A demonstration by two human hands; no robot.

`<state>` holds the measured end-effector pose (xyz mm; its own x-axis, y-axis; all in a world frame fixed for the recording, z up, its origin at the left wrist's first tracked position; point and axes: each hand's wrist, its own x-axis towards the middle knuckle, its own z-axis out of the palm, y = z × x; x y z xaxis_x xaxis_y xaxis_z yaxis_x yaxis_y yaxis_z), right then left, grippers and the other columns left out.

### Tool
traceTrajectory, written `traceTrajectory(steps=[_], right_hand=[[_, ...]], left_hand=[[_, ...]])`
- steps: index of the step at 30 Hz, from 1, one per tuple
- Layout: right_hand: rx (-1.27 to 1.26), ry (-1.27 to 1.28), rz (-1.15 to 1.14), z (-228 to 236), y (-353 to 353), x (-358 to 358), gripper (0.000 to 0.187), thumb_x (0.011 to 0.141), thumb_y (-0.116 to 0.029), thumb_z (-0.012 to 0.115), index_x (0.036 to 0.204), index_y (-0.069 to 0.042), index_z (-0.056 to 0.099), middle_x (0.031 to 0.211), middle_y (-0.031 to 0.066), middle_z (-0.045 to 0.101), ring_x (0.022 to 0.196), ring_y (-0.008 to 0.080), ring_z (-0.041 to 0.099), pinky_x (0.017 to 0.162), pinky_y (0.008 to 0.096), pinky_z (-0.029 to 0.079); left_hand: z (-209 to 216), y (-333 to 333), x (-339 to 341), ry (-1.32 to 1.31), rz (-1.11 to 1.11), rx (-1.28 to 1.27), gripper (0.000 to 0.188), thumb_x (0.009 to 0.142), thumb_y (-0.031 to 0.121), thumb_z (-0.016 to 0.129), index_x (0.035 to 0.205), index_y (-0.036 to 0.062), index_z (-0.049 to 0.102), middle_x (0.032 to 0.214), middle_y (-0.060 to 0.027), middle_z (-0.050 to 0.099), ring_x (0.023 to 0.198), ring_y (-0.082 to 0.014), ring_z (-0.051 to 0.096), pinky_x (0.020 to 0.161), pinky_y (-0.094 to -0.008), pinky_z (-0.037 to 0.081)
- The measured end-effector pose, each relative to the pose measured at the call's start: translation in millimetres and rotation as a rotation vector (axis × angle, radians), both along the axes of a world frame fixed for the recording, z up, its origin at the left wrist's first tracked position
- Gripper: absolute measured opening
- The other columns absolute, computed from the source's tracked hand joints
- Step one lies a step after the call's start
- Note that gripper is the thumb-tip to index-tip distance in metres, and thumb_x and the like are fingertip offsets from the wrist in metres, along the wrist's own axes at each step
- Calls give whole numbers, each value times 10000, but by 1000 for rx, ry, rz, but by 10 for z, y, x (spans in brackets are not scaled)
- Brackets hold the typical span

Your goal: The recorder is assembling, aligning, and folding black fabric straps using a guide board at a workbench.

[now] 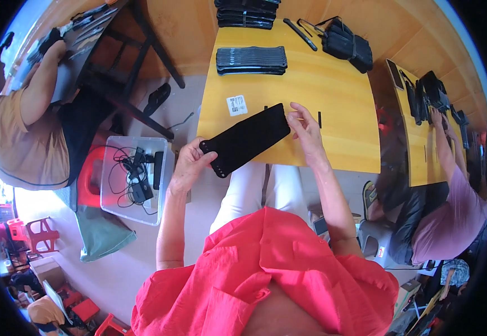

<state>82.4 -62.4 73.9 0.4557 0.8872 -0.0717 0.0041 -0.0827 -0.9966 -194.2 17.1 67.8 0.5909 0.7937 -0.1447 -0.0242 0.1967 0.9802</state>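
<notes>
My left hand (187, 163) is closed on one end of a black rectangular fabric panel (247, 140), thumb on top. Small round studs or eyelets run along that end. The panel is held slanted over the near edge of the yellow table (338, 154), its far end up and to the right. Beside that far end is my right hand (306, 131), fingers apart and partly bent, with nothing visible in it. Whether its fingertips touch the panel's edge I cannot tell. A white printed label (236, 105) lies on the table just beyond the panel.
Farther back are stacked black strips (251, 60), another black stack (247, 14), a black bundle (347, 47) and a thin black tool (300, 35). A clear bin (109, 185) with cables stands on the floor to the left. Two co-workers sit left and right at other tables.
</notes>
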Motion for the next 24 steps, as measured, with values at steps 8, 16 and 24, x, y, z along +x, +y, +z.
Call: traceTrajectory(steps=[8,16,24], right_hand=[[-1,170,-101,89,306,372,109,840,-168,638,873,-66,655,682,-59,514,542,18,437,425,185,353],[-17,-54,-189,7,1435,779,192,833,-155,642,965,-17,625,670,-30,514,527,56,485,420,191,342],[-10,-254,-288,-318,1955,965,231,800,-68,647,1008,30,627,669,24,561,619,99,554,549,241,488]], left_hand=[[90,758,482,69,27,-11,147,834,74,613,978,44,603,809,8,630,693,-63,584,581,-199,465],[167,1960,1143,65,292,57,139,782,93,673,910,51,637,698,47,594,606,-21,515,522,-173,375],[-257,2613,1511,417,438,333,254,715,173,725,906,17,666,750,-72,629,768,-202,613,705,-324,465]])
